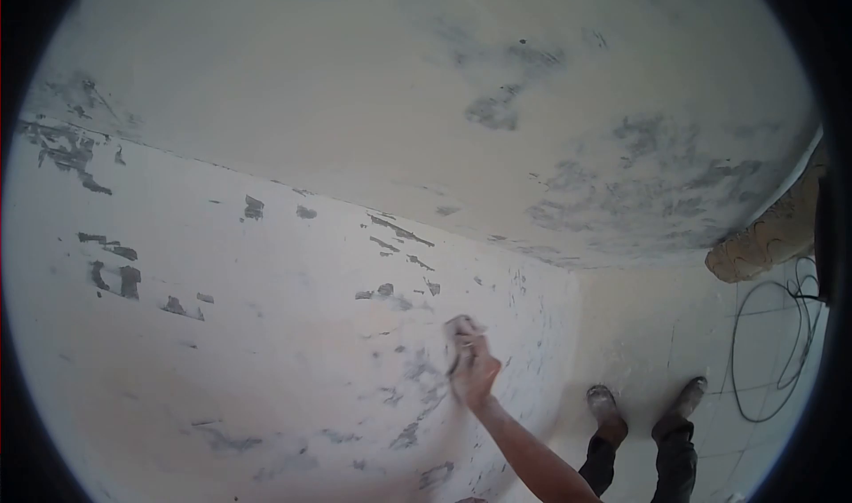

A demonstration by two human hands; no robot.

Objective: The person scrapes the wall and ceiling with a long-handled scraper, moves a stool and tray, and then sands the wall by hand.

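My left hand (477, 374) reaches in from the lower right, fingers wrapped round what looks like a sanding block (463, 327), whose outline is smeared by motion. The block lies against the pale wall (266, 343), low in the view. Grey patches and scuffs (422, 365) mark the wall surface around the hand. My right hand is out of view.
A second pale surface with grey smudges (493, 110) meets this wall along a slanting corner line. My dusty feet (603, 403) stand on the tiled floor (648, 316). At right are a brown wrapped roll (763, 241) and a looped cable (733, 361).
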